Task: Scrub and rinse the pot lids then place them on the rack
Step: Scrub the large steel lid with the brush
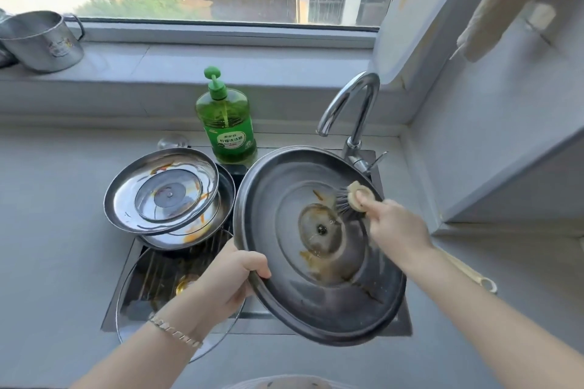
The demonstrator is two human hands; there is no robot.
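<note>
A large dark steel pot lid (284, 287) is tilted over the sink with its underside facing me, smeared with orange grease near its middle. My left hand (230, 275) grips its lower left rim. My right hand (395, 227) holds a wooden dish brush (352, 199), whose dark bristles press on the lid's upper right part. A pile of dirty steel lids (132, 199) lies on the wire rack (218, 246) over the sink's left half. A glass lid (126, 300) lies under the rack, against the sink's left edge.
A green dish soap bottle (228, 123) stands behind the sink. The chrome tap (354, 110) arches at the back right, with no water running. A steel mug (41, 41) sits on the window sill at the far left. Grey counter (53, 230) lies on both sides.
</note>
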